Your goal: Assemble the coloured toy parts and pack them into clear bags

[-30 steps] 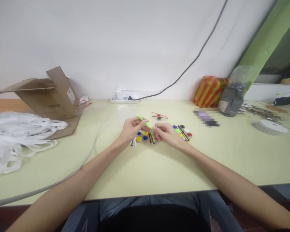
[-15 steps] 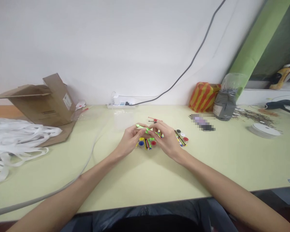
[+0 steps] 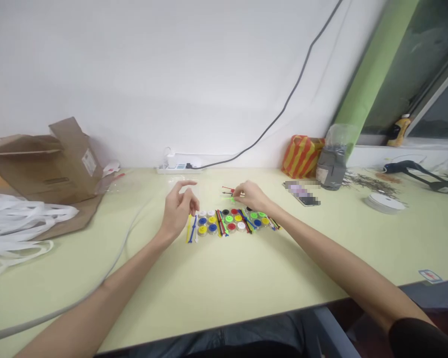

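Observation:
My left hand [image 3: 177, 209] hovers left of the coloured parts, fingers apart and curled a little, with nothing in it. Fingertips of my right hand [image 3: 252, 195] pinch a bright green arrow spinner [image 3: 230, 199] low over the table, partly hidden by the fingers. Just beyond it lie a red arrow spinner [image 3: 228, 188] and a black arrow spinner [image 3: 227, 193]. Nearer me, round pieces with coloured caps, such as a yellow cap [image 3: 202, 230] and a red cap [image 3: 232, 227], stand in groups. Thin plastic arrows, including a blue arrow [image 3: 192, 229], lie between and beside the groups.
A cardboard box [image 3: 56, 169] and white straps [image 3: 26, 214] occupy the left. A grey cable [image 3: 114, 268] crosses the table there. Behind are a power strip [image 3: 179, 169] and striped bag [image 3: 302, 156]. To the right lie a phone [image 3: 302, 194] and white spool [image 3: 384, 203].
My hands, together around the green arrow spinner before, have parted. The right carried it toward the red and black spinners; the left moved left and opened. The view has shifted slightly.

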`<state>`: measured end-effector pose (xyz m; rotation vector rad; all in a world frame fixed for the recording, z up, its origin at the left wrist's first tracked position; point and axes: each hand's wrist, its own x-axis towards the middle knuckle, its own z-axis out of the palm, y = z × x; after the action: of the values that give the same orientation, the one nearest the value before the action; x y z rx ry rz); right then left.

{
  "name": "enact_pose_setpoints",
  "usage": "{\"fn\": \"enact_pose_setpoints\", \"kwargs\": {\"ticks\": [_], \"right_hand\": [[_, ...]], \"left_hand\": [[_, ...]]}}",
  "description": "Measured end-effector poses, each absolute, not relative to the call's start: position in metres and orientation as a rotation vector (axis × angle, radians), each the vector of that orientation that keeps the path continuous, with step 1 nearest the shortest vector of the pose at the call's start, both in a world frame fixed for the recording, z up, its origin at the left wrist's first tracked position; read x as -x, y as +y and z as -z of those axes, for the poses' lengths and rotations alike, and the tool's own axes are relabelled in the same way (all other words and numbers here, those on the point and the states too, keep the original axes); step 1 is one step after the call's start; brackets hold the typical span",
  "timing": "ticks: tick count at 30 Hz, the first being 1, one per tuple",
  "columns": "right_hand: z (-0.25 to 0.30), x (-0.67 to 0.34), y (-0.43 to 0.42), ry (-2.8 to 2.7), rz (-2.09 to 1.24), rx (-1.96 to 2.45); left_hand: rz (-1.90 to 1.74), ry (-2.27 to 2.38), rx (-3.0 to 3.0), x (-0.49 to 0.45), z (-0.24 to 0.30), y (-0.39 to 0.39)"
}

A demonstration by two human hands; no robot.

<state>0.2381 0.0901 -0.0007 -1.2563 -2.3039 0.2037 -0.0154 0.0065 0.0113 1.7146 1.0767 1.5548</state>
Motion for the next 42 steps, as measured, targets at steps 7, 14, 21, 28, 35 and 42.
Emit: {"fn": "enact_pose_setpoints", "kwargs": {"ticks": [7,14,21,28,35,42], "right_hand": [[0.003,-0.225,0.103,-2.36,-0.062,1.414],[-0.005,-0.216,0.073,-2.246,-0.058,1.203],[-0.004,-0.21,0.023,-2.251,-0.01,1.005],[-0.001,-0.216,0.019,-2.184,-0.119,1.008],[0.005,-0.212,0.014,-2.182,-0.065,0.955],[0.012,-0.196,-0.002,-2.252,-0.021,0.901]], "left_hand": [[-1.574,1.08,-1.768,0.01,-0.011,0.001],[-1.536,1.114,-1.847,0.015,-0.005,0.008],[-1.533,1.242,-2.018,0.022,-0.001,0.011],[-1.642,1.365,-2.086,0.032,0.008,0.023],[-1.644,1.306,-2.137,0.033,0.009,0.023],[-1.374,1.286,-2.326,0.044,0.009,0.023]]}}
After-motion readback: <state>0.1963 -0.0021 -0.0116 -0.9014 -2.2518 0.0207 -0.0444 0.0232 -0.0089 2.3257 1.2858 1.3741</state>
